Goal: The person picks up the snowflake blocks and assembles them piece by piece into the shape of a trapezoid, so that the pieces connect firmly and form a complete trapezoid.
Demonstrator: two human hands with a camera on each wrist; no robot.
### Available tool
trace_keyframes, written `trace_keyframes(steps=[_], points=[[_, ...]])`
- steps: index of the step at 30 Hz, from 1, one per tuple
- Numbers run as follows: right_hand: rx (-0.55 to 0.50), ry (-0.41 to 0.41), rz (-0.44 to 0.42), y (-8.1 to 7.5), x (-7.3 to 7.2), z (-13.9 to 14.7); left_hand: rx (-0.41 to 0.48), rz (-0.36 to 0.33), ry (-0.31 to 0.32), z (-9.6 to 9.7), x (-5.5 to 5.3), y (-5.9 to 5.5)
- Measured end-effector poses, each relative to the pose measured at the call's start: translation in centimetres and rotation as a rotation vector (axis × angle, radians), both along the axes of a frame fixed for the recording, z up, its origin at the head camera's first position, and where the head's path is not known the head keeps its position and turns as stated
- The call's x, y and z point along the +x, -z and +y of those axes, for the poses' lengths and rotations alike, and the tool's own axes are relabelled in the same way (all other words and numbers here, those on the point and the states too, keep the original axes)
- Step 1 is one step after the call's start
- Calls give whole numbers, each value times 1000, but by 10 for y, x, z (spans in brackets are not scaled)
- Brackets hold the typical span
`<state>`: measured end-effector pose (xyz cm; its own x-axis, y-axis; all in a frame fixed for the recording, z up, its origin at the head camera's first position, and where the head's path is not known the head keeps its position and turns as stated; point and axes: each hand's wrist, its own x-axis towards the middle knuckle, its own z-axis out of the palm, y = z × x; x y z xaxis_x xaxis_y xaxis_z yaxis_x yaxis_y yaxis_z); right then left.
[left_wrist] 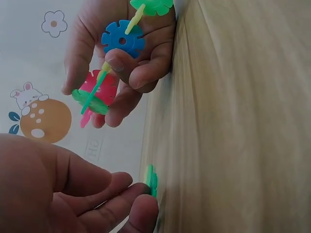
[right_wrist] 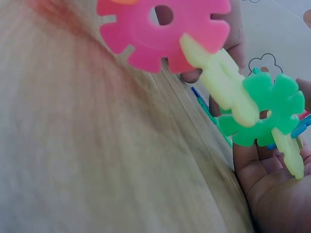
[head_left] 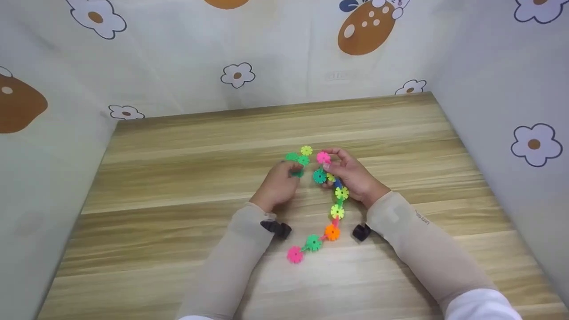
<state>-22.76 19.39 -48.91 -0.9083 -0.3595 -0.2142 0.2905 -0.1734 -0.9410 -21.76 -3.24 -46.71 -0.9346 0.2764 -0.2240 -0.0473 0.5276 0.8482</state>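
Observation:
My right hand (head_left: 355, 175) grips one end of a chain of notched, interlocking plastic discs (head_left: 342, 192) in pink, green, yellow, blue and orange. From there it hangs toward me, down to a pink end disc (head_left: 295, 254). In the left wrist view, a blue disc (left_wrist: 114, 41) of the chain rests against the right hand's fingers. My left hand (head_left: 279, 184) is at a few loose discs, green (head_left: 303, 160) and yellow (head_left: 306, 150). Its fingertips touch a green disc (left_wrist: 153, 180) low over the table; whether they pinch it is unclear.
A wood-grain table (head_left: 178, 178) lies under both hands. White walls (head_left: 275, 44) with flower and fruit prints enclose its back and sides. A black device (head_left: 278, 229) is at the left wrist, another black device (head_left: 361, 232) at the right.

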Motion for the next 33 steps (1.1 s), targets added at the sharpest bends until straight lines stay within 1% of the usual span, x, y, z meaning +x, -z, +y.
trace_keyframes(steps=[4, 7, 13, 18, 22, 24, 26, 28, 31, 33], points=[[1, 7, -4, 0, 1, 0, 11, -10, -36, -2, -1, 0], [11, 5, -4, -1, 1, -1, -48, -9, -35, -4, 0, 1], [12, -6, 6, -2, 2, -1, -186, -34, 40, -4, 3, -2], [4, -16, 10, -1, 2, 0, -275, -24, 118, 0, 8, -5], [10, -16, 9, -1, 2, 0, -333, -20, 146, 2, 10, -7], [17, -14, 12, -2, 2, 0, -338, -13, 145, 2, 10, -7], [22, -8, 15, -2, 2, 0, -315, -2, 137, 2, 10, -7], [27, 3, 15, -1, 2, 0, -276, 6, 123, 2, 10, -6], [24, 15, 6, -1, 1, -1, -189, 5, 105, 1, 10, -6], [24, 24, 4, -1, 1, -1, -141, 2, 110, 1, 9, -7]])
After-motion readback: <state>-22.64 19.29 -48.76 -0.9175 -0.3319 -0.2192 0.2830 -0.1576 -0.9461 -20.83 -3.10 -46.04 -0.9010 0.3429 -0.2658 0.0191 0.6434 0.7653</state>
